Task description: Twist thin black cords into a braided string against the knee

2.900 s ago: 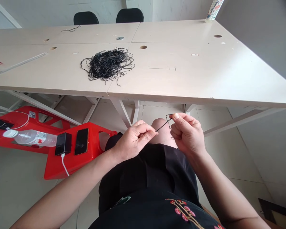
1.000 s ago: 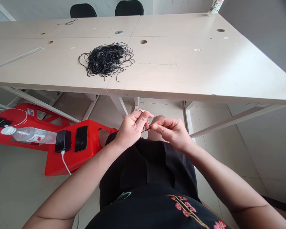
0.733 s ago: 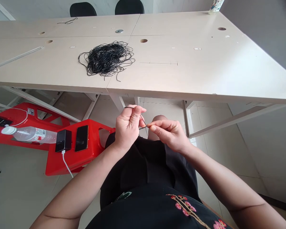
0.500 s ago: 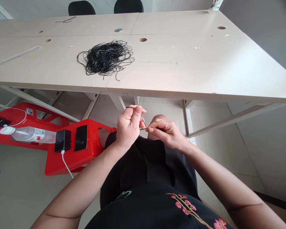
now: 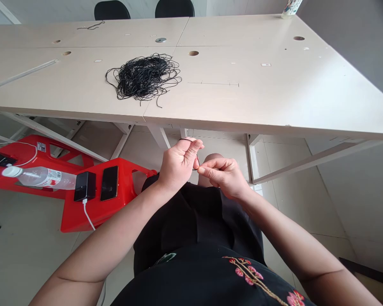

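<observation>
Over my lap, in front of the table edge, my left hand [image 5: 180,163] is closed on a thin black cord [image 5: 185,139] that loops over its fingers. Close beside it, my right hand [image 5: 225,175] pinches the same cord between thumb and forefinger. A short stretch of cord runs between the two hands; the rest is hidden by the fingers. On the table ahead lies a tangled heap of black cord [image 5: 145,78], with loose ends toward me.
A pale table [image 5: 274,97] spans the front. At left, a red stool [image 5: 127,178] carries a phone [image 5: 109,182] and a black power bank [image 5: 84,187] with a white cable. A plastic bottle [image 5: 44,177] lies beside them. Two black chairs [image 5: 175,8] stand behind the table.
My left hand has moved slightly right and closer to my right hand, so the visible cord between them is shorter. The right hand keeps its pinch.
</observation>
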`<act>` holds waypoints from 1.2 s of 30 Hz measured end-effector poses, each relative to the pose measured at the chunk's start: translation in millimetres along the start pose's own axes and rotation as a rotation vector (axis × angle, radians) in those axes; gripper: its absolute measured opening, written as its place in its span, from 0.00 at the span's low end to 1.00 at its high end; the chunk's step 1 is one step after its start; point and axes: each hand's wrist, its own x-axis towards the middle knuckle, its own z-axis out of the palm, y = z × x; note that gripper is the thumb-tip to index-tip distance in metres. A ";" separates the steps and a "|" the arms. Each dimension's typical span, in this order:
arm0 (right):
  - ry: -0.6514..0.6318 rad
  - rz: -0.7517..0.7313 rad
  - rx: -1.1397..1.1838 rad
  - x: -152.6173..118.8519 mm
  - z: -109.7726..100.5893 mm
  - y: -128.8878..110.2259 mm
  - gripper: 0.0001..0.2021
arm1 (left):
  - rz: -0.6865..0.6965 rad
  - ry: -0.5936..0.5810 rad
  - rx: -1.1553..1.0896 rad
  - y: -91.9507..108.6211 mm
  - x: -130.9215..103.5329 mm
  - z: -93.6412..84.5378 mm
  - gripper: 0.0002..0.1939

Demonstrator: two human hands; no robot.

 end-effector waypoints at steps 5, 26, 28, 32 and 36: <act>0.026 0.091 0.099 2.8 1.8 0.8 0.10 | -0.095 -0.135 0.010 1.6 7.3 -7.1 0.22; 0.385 -0.181 0.203 28.7 9.3 -35.2 0.06 | -0.129 -0.341 0.240 16.9 41.5 -61.7 0.12; 0.415 -0.206 0.154 46.9 15.3 -44.7 0.07 | -0.109 -0.347 0.217 13.1 62.1 -66.6 0.11; 0.428 -0.235 0.061 97.1 20.9 -66.3 0.08 | 0.001 -0.374 0.136 -2.9 121.5 -71.2 0.10; 0.539 -0.194 -0.151 156.3 7.2 -75.4 0.09 | 0.075 -0.379 0.397 -24.0 189.6 -63.0 0.09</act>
